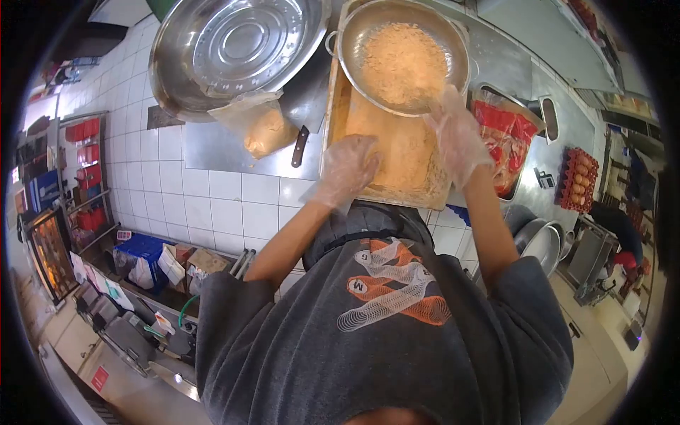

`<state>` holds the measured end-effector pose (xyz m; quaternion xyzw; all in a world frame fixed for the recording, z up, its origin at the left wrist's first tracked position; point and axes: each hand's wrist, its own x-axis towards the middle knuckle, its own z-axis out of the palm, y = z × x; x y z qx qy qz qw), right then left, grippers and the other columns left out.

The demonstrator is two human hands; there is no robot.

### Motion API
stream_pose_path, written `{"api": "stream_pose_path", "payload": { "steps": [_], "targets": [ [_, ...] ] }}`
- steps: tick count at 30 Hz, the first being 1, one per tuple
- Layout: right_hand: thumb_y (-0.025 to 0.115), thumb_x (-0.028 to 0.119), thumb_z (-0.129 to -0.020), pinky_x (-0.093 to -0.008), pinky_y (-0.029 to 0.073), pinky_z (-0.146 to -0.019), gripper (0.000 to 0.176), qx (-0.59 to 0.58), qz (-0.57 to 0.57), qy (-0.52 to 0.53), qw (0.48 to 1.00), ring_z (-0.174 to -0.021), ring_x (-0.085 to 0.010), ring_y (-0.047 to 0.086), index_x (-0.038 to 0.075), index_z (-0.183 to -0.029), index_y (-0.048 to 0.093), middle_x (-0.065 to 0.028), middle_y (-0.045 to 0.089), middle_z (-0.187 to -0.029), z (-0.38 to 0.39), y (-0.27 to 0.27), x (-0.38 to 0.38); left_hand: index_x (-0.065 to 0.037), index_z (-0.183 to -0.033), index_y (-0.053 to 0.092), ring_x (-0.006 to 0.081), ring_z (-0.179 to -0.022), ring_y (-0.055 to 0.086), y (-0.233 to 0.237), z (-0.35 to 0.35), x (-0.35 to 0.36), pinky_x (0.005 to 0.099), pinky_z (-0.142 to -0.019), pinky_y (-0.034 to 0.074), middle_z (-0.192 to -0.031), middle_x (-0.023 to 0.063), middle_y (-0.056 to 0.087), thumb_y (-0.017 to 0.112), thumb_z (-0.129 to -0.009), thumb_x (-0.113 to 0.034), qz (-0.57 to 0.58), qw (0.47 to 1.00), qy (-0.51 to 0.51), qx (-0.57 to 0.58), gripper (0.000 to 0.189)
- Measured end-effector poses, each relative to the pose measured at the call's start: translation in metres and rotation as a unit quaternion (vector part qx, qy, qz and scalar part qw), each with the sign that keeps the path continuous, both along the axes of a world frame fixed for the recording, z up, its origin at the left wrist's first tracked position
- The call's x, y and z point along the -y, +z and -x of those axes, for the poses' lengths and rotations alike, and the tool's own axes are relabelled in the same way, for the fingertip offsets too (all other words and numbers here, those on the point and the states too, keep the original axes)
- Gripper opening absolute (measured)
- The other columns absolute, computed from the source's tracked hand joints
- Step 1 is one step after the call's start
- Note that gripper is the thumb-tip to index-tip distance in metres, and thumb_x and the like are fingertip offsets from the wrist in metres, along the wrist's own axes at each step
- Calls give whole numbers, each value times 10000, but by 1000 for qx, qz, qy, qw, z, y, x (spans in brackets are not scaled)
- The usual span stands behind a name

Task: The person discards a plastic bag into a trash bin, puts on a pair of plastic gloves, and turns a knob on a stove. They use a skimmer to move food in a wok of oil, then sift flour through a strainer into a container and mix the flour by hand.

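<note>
Gloves of thin clear plastic are covering both hands as the person is leaning over a steel counter (227,152) set against white wall tiles. The left hand (348,166) is pressing palm-down into the orange crumb coating that is filling a rectangular tray (333,106), its fingers bent in and sinking into the near part of the crumbs; whether anything is lying under the palm is hidden. The right hand (457,134) is reaching to the near rim of a round steel bowl (354,42), which is sitting over the far end of the tray and is holding more of the same crumbs, and its fingers are hooking over that rim in a grip. Left of the tray, a plastic bag (265,127) of crumbs is slumping beside a dark-handled knife (299,146), and a large empty steel basin (234,49) is standing behind them. To the right of the tray, just beside the right wrist, a red packet (506,138) is lying open, and farther right a red egg tray (577,177) is sitting well apart from both hands.
</note>
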<state>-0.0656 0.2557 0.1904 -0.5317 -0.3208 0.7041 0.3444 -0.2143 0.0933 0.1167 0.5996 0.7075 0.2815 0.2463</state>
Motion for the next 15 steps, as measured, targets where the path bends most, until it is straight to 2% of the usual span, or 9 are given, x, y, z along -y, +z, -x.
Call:
{"api": "stream_pose_path", "payload": {
  "steps": [2,3,5,7,9,10,12,14,15],
  "targets": [
    [551,328,-965,-361,474,-926,389,175,-94,128,972,-1096,-233,590,54,-1241,567,-111,619,-1160,-20,-32,13,-74,-1337,494,434,-1201,503,-21,-6,-27,498,-983,422,-1297,211,542,560,-915,-334,134,986,-60,-79,500],
    [560,346,-954,-376,440,-987,422,265,-102,266,921,-1177,-242,548,84,-1285,550,-161,573,-1244,-41,-58,17,-85,-1403,449,447,-1272,460,-35,-9,-38,511,-1025,399,-1381,214,500,543,-922,-389,200,968,-91,-119,576],
    [568,377,-936,-388,414,-1038,479,412,-172,417,792,-1257,-257,510,101,-1326,538,-215,526,-1334,-55,-106,29,-76,-1419,419,386,-1268,464,-60,-16,-57,541,-1010,398,-1373,207,490,554,-900,-421,120,965,-81,-217,638],
    [565,400,-921,-384,429,-1021,516,531,-288,441,664,-1258,-269,515,74,-1321,548,-223,523,-1346,-41,-148,39,-77,-1453,365,358,-1284,449,-87,-26,-73,573,-1017,374,-1396,203,462,562,-886,-446,78,958,-71,-268,704],
    [563,365,-910,-389,420,-1028,503,581,-192,514,602,-1277,-279,498,43,-1296,565,-221,507,-1369,-16,-180,5,-90,-1504,288,365,-1320,417,-109,-37,-88,607,-1043,329,-1450,203,416,568,-880,-463,73,957,-54,-274,779],
    [562,348,-904,-392,416,-1032,497,599,-141,547,567,-1287,-285,489,28,-1284,574,-220,499,-1381,-10,-184,-4,-87,-1472,338,362,-1301,433,-109,-42,-88,598,-1027,348,-1420,198,442,577,-875,-438,90,959,-55,-264,733],
    [570,304,-890,-399,457,-984,442,650,-258,474,535,-1215,-301,547,8,-1216,610,-217,548,-1321,-17,-183,10,-80,-1408,437,354,-1261,465,-109,-45,-89,580,-993,387,-1360,187,494,596,-863,-387,127,960,-52,-245,645],
    [573,275,-877,-415,492,-926,385,668,-307,413,538,-1123,-317,601,8,-1146,642,-205,597,-1234,-20,-179,28,-82,-1290,526,340,-1208,495,-119,-54,-85,548,-951,423,-1280,171,535,621,-835,-323,188,954,-83,-220,524],
    [571,267,-871,-428,507,-893,356,666,-300,389,561,-1067,-325,626,17,-1110,656,-195,622,-1177,-22,-181,36,-83,-1231,571,333,-1181,509,-115,-57,-83,532,-930,441,-1239,163,555,634,-820,-292,218,949,-97,-205,465]
  ]
}}
